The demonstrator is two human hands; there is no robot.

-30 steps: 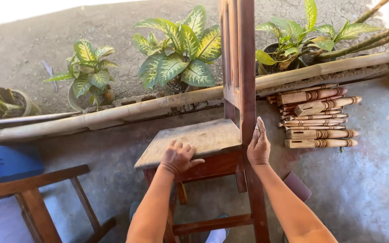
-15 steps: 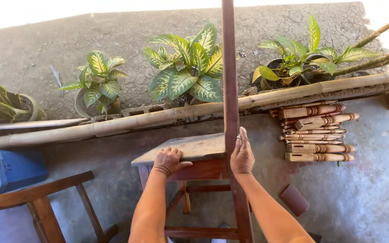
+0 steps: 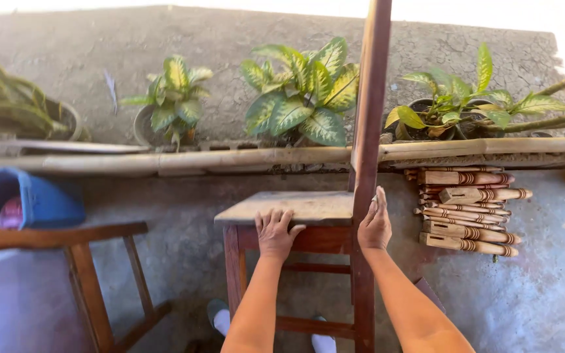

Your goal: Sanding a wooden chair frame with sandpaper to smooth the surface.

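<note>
Left hand (image 3: 274,232) presses flat, fingers spread, steadying the brown wooden chair (image 3: 295,208); right hand (image 3: 375,225) lies open-palmed against its upright back post (image 3: 367,131), bracing it.

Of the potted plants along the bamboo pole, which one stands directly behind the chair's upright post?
The big middle plant with cream-centred leaves; the chair post crosses its right edge, unlike the others.

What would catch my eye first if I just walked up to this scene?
A dark wooden chair stands in the middle, the left hand flat on its seat edge and the right hand against its tall back post. To the right lies a stack of turned wooden legs; leafy potted plants line the back.
</note>
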